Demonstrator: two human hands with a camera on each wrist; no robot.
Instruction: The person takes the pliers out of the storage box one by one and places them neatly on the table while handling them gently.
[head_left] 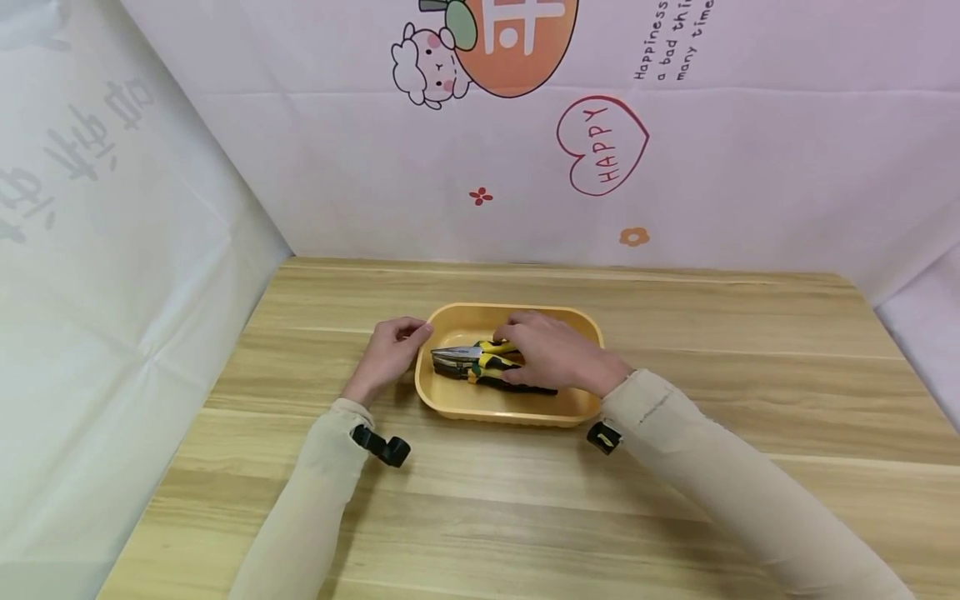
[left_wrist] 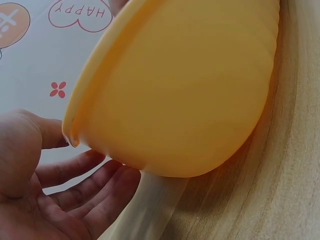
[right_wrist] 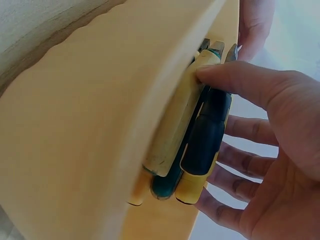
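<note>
A shallow yellow plastic basin (head_left: 510, 416) sits on the table with long-nose pliers (head_left: 459, 352) inside, their silver tips pointing left. Beside them lie darker-jawed pliers (head_left: 450, 369); both have yellow-and-black handles. My right hand (head_left: 555, 354) reaches into the basin and holds the pliers by the handles. In the right wrist view, the thumb presses a pale yellow handle (right_wrist: 180, 120), while the other fingers lie beyond a black-and-yellow handle (right_wrist: 205, 135). At the basin's left end, my left hand (head_left: 388, 350) pinches the rim, thumb at the lip and fingers under it.
The wood-grain table (head_left: 480, 508) extends around the basin. Behind it hangs a white printed cloth (head_left: 360, 183), with another white sheet (head_left: 112, 333) along the left side. Black wrist mounts (head_left: 382, 446) are strapped to both sleeves.
</note>
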